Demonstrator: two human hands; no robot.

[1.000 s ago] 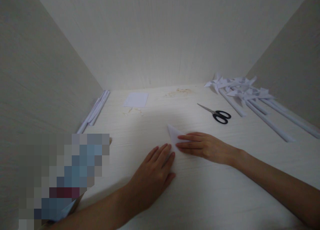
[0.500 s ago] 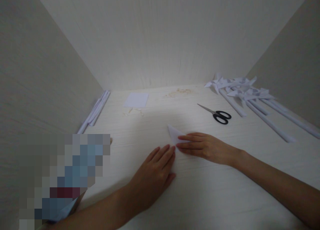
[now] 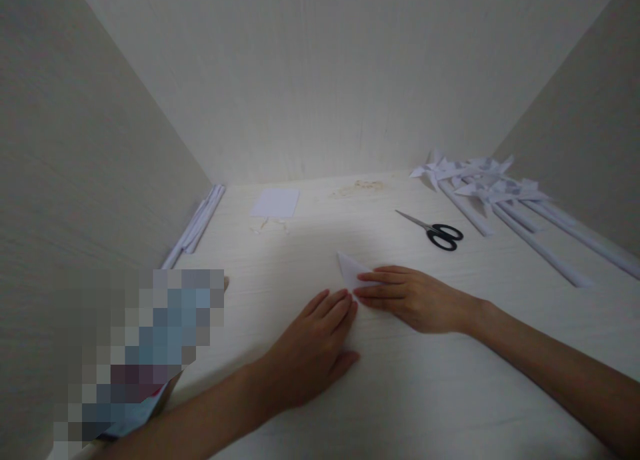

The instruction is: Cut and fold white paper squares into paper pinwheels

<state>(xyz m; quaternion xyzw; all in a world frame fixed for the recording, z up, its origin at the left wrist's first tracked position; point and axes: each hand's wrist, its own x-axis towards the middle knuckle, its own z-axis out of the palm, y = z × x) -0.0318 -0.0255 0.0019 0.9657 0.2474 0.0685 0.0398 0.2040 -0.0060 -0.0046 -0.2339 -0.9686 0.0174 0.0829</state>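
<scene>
A small white sheet of paper (image 3: 349,268), folded to a pointed shape, lies flat on the table. My right hand (image 3: 407,295) rests on it with outstretched fingers and covers much of its right side. My left hand (image 3: 317,340) lies palm down at the paper's lower edge, its fingertips close to those of my right hand and its thumb apart. Beyond my right hand lie scissors (image 3: 440,235) with black handles, their blades pointing to the upper left.
Several paper pinwheels (image 3: 480,180) on rolled paper sticks lie at the right. A square white sheet (image 3: 275,203) sits at the back, with thin pale strips (image 3: 270,225) before it. Rolled paper sticks (image 3: 200,219) lie along the left wall. A pixelated patch hides the lower left.
My left hand has moved slightly to the right along the paper's lower edge. My right hand stays on the paper. The view has shifted a little.
</scene>
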